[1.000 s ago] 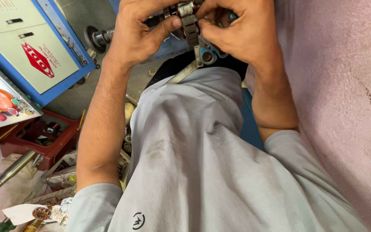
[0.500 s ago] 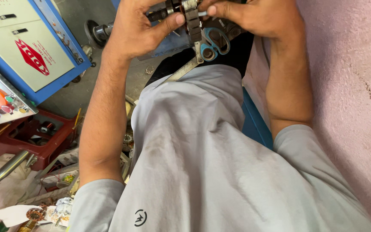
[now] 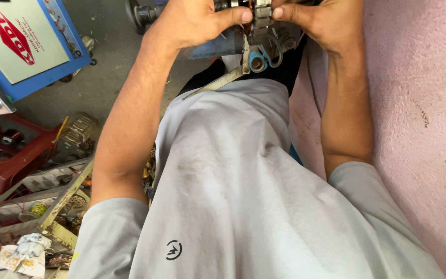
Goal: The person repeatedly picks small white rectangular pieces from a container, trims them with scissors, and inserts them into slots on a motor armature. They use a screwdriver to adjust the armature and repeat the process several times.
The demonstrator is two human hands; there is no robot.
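Bright even daylight, soft shadows under the forearms, sharp focus throughout, slight wide-angle stretch at edges, no glare

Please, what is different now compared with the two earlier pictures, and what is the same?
The right hand moved off the blue-handled scissors, which now show in full, and its forearm stands more upright along the pink wall. Both hands sit nearer the top edge of the view. Unchanged: the left hand and the right hand still pinch the small metal part between their fingertips.
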